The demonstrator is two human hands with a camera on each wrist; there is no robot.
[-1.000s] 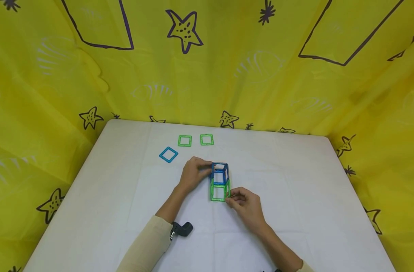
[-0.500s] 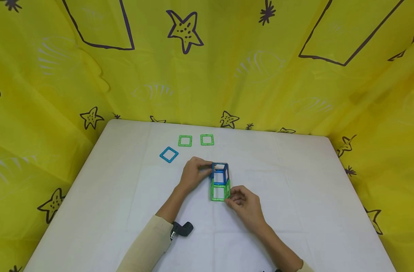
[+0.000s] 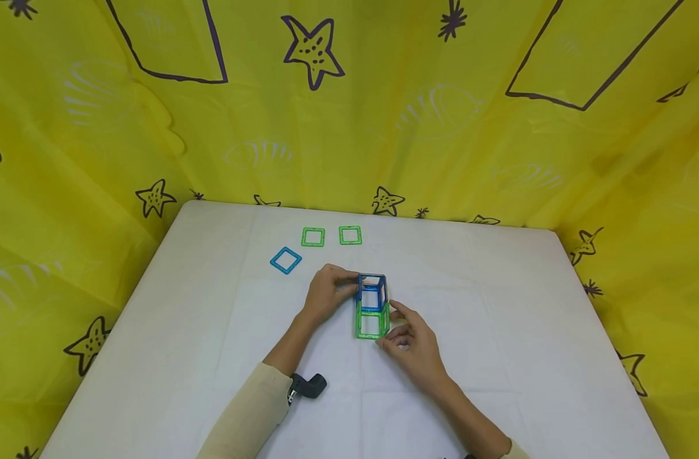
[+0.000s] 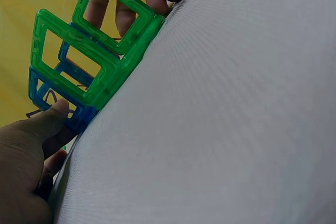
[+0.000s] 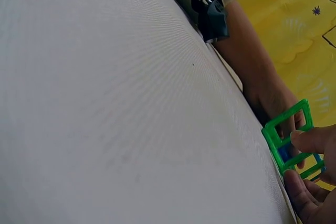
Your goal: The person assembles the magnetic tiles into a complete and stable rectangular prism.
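A small open-frame structure of magnetic tiles (image 3: 369, 312) stands on the white table, with blue square frames at its far half and green ones at its near half. My left hand (image 3: 325, 294) pinches the blue part from the left; its thumb lies on a blue frame in the left wrist view. My right hand (image 3: 417, 347) holds the green part from the right, index finger along the side and thumb by the near corner. In the left wrist view two green frames (image 4: 76, 59) stand up from a green base. The right wrist view shows the right fingertips (image 5: 310, 141) against a green frame.
Two loose green square tiles (image 3: 313, 237) (image 3: 350, 235) and one loose blue tile (image 3: 285, 260) lie flat behind the left hand. The white-covered table (image 3: 498, 299) ends at a yellow patterned curtain (image 3: 349, 127). A black device (image 3: 308, 386) sits on the left wrist.
The right index finger has straightened and slid farther back along the green side, while the thumb shifted slightly toward the near corner. The left hand and the structure have stayed in place.
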